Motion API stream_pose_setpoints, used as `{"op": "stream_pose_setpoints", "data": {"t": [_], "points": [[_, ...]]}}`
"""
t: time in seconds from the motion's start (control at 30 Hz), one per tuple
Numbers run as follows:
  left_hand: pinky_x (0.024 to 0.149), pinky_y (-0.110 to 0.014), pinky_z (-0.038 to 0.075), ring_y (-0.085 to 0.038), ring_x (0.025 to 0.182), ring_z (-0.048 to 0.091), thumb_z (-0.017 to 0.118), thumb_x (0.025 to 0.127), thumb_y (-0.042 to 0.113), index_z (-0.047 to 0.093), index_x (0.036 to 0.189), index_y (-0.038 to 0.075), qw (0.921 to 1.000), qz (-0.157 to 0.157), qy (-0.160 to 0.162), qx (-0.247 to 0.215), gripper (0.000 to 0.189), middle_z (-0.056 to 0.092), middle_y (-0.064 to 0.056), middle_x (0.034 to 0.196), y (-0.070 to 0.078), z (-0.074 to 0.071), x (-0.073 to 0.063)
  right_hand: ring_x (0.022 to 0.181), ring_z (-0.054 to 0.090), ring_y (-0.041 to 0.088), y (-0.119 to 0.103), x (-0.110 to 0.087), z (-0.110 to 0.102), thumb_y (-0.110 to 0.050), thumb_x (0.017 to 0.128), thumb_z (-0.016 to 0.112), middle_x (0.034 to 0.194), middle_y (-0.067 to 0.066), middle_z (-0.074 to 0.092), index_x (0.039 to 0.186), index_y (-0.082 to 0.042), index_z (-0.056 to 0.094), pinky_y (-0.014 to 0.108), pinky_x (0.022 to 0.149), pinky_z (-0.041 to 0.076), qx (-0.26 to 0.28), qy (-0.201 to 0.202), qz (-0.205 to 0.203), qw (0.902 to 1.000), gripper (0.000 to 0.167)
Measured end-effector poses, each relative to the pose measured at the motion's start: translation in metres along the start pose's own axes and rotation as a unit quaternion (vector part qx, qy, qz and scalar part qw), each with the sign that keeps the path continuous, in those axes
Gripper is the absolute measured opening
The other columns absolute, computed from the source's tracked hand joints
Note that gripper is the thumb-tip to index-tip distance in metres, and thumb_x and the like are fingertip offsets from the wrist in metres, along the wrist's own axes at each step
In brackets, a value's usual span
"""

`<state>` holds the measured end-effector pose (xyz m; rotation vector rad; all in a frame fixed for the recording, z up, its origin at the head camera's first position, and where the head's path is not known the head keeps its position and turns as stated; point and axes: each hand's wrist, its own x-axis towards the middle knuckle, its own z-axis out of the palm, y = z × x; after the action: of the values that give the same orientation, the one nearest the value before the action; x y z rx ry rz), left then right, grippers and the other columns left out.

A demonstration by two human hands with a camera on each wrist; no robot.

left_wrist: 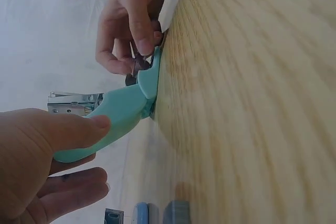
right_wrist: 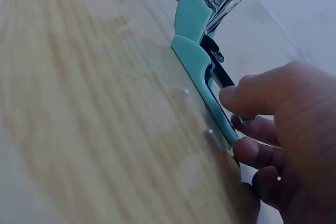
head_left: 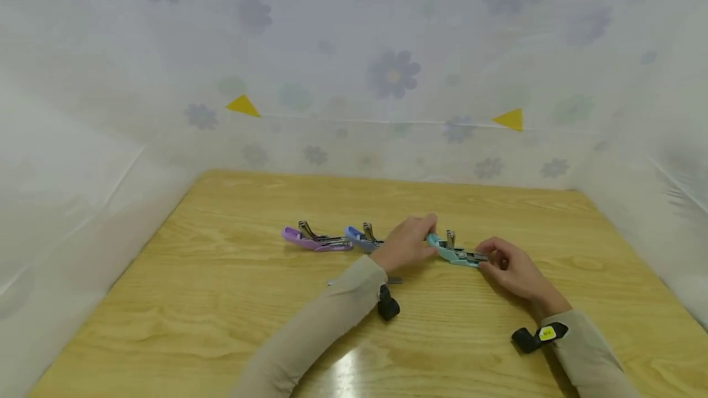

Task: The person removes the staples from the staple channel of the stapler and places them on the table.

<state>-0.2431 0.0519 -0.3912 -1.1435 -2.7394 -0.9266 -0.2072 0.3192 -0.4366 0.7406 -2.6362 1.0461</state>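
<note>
A teal stapler (head_left: 455,255) lies folded wide open on the table, its metal part (right_wrist: 228,3) sticking up beside the handle. My left hand (head_left: 406,242) pinches the handle end, with the thumb along the teal cover (left_wrist: 118,111) in the left wrist view. At the other end, my right hand (head_left: 511,268) pinches the stapler's metal rail close over the base (right_wrist: 202,72). A blue stapler (head_left: 361,238), also opened out, lies left of the teal one and is partly hidden behind my left hand. Farther left sits an opened purple stapler (head_left: 301,239).
A thin grey strip (head_left: 394,280) lies on the wooden table (head_left: 221,312), partly hidden under my left forearm. White flowered sheeting (head_left: 332,48) encloses the table's back and sides. Two yellow triangles (head_left: 243,106) mark the back sheet.
</note>
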Motion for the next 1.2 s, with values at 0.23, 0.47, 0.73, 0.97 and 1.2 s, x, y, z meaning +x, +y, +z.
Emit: {"op": "stream_pose_setpoints", "data": {"t": [0.23, 0.47, 0.73, 0.97, 1.2], "points": [[0.064, -0.016, 0.043, -0.005, 0.074, 0.053, 0.071, 0.088, 0.016, 0.049, 0.095, 0.011, 0.9999, 0.0, -0.012, -0.008, 0.024, 0.059, 0.001, 0.088, 0.004, 0.001, 0.002, 0.058, 0.038, 0.0, 0.002, 0.007, -0.003, 0.013, 0.079, 0.069, 0.08, -0.002, 0.055, 0.1, -0.013, 0.06, 0.02, 0.051, 0.034, -0.02, -0.008, -0.079, 0.9967, 0.034], [0.063, -0.016, 0.041, -0.005, 0.072, 0.052, 0.072, 0.087, 0.016, 0.048, 0.093, 0.011, 1.0, 0.003, 0.001, -0.007, 0.025, 0.06, 0.001, 0.088, 0.002, 0.004, 0.002, 0.057, 0.035, -0.002, 0.008, 0.013, -0.002, 0.016, 0.076, 0.067, 0.089, -0.001, 0.056, 0.096, -0.013, 0.06, 0.018, 0.052, 0.036, -0.026, -0.026, -0.114, 0.9928, 0.036], [0.064, -0.015, 0.042, -0.004, 0.074, 0.054, 0.073, 0.086, 0.016, 0.049, 0.093, 0.011, 0.9999, 0.008, 0.01, -0.009, 0.026, 0.063, 0.0, 0.089, -0.001, 0.006, 0.001, 0.056, 0.032, -0.003, 0.01, 0.021, 0.0, 0.014, 0.075, 0.061, 0.08, -0.002, 0.05, 0.088, -0.016, 0.055, 0.019, 0.052, 0.033, -0.022, -0.052, -0.112, 0.9921, 0.033], [0.064, -0.014, 0.042, -0.003, 0.073, 0.055, 0.073, 0.087, 0.017, 0.048, 0.092, 0.012, 0.9998, 0.015, 0.014, 0.003, 0.026, 0.063, 0.001, 0.089, -0.002, 0.004, 0.001, 0.057, 0.03, -0.002, 0.011, 0.026, 0.002, 0.013, 0.071, 0.058, 0.078, 0.001, 0.045, 0.085, -0.015, 0.051, 0.02, 0.052, 0.031, -0.017, -0.065, -0.104, 0.9923, 0.032], [0.064, -0.014, 0.042, -0.003, 0.073, 0.054, 0.072, 0.088, 0.018, 0.048, 0.093, 0.012, 0.9999, 0.009, 0.007, 0.008, 0.025, 0.064, -0.001, 0.09, -0.002, 0.004, 0.0, 0.058, 0.034, 0.0, 0.009, 0.019, 0.001, 0.014, 0.075, 0.059, 0.078, -0.005, 0.044, 0.093, -0.014, 0.051, 0.021, 0.052, 0.032, -0.015, -0.057, -0.074, 0.9955, 0.034]]}}
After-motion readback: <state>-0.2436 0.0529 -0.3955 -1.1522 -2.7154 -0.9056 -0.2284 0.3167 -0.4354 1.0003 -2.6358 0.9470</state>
